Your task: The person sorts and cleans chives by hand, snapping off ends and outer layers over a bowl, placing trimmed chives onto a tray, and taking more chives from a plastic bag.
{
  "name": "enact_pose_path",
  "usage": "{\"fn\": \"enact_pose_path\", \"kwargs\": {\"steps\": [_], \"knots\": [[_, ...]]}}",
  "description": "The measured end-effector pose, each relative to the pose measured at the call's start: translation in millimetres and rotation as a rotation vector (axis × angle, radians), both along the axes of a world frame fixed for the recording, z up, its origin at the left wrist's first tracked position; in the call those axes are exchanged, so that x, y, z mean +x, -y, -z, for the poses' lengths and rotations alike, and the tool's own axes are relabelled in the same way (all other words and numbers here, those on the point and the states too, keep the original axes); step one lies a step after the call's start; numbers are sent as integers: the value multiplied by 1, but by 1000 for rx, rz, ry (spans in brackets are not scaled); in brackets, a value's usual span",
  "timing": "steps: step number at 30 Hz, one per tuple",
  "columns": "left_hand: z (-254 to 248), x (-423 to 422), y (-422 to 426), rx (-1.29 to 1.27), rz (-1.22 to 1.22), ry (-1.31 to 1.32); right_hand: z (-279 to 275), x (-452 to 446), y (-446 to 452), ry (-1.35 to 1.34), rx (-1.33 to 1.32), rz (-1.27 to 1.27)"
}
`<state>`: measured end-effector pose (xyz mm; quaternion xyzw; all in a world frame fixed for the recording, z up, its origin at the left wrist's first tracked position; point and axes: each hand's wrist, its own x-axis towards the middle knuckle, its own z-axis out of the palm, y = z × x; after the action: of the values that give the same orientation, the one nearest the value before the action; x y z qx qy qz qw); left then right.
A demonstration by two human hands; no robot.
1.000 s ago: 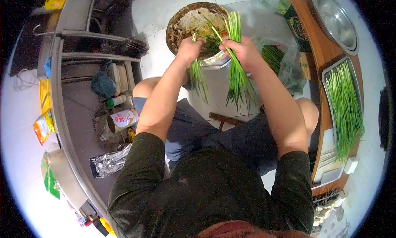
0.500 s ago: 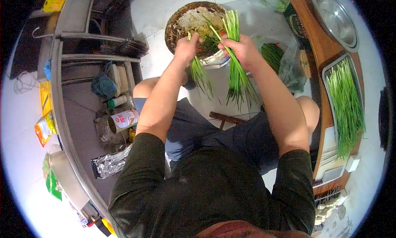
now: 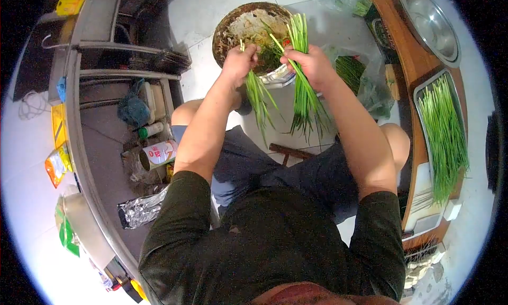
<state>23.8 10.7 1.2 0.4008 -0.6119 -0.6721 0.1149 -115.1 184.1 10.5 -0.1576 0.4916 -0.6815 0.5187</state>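
My left hand [image 3: 239, 63] is closed on a thin bunch of green stalks [image 3: 257, 99], whose leafy ends hang down toward my knees. A thicker bunch of green stalks [image 3: 304, 101] is gripped in my right hand [image 3: 312, 65], pale ends up, with a few stalks slanting out to the left. Both hands are over the near rim of a round, stained bin [image 3: 225, 28] that has plant scraps inside.
At the right, a metal tray [image 3: 419, 88] of long green stalks and a steel bowl [image 3: 431, 27] rest on a wooden surface. Plastic bags with greens [image 3: 349, 72] lie beside the bin. A shelf unit at left holds a tin [image 3: 159, 154] and foil [image 3: 143, 207].
My left hand has shifted slightly left, and the stalks hanging from it have swung and spread to the right. My right hand has barely moved and still holds its bunch.
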Motion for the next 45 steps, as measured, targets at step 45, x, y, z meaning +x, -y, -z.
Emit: {"fn": "enact_pose_path", "kwargs": {"steps": [45], "knots": [[-39, -15, -17, -319, -163, 99, -7, 6, -2, 40, -7, -53]]}}
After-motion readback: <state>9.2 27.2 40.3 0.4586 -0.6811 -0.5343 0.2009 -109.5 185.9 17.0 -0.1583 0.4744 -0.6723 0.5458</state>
